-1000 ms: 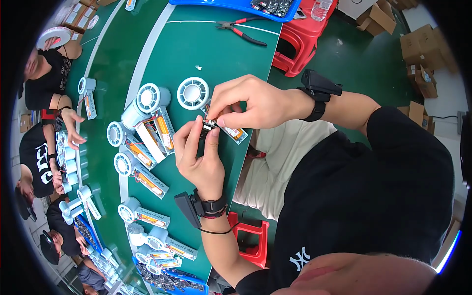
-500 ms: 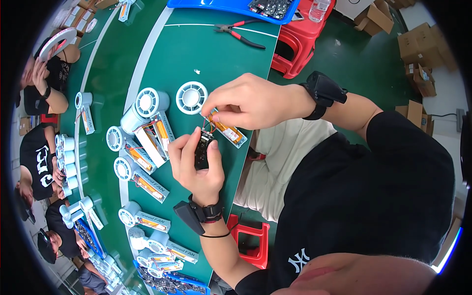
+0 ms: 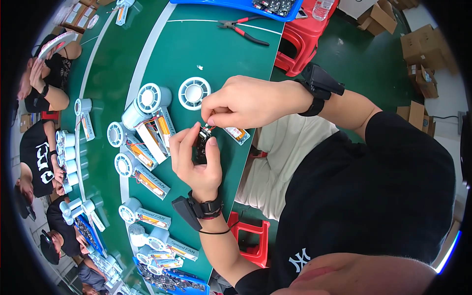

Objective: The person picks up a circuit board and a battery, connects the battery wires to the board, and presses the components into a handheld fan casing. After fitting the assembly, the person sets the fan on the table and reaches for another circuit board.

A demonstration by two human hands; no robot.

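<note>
My left hand point(image 3: 196, 157) is closed around a small black circuit board point(image 3: 201, 150), gripping it between thumb and fingers. Thin red and dark wires point(image 3: 212, 128) meet the board at its upper end. There my right hand point(image 3: 236, 104) pinches a small wire connector, mostly hidden by the fingertips. Just past the right fingers lies a light blue handheld fan, its round grille point(image 3: 194, 93) facing up. Its handle, partly under the right hand, shows an orange battery point(image 3: 238, 133).
Several similar fans point(image 3: 150, 182) lie to the left on the green table point(image 3: 206, 54). Red-handled cutting pliers point(image 3: 243, 31) and a blue tray point(image 3: 231, 7) of boards are at the top. Another blue tray point(image 3: 201, 286) is below. Red stools point(image 3: 295, 44) flank the table. Co-workers point(image 3: 37, 162) sit opposite.
My right fingers have moved in closer to the board's upper end, covering more of the fan handle and battery. The board stays in my left hand, tilted slightly differently.
</note>
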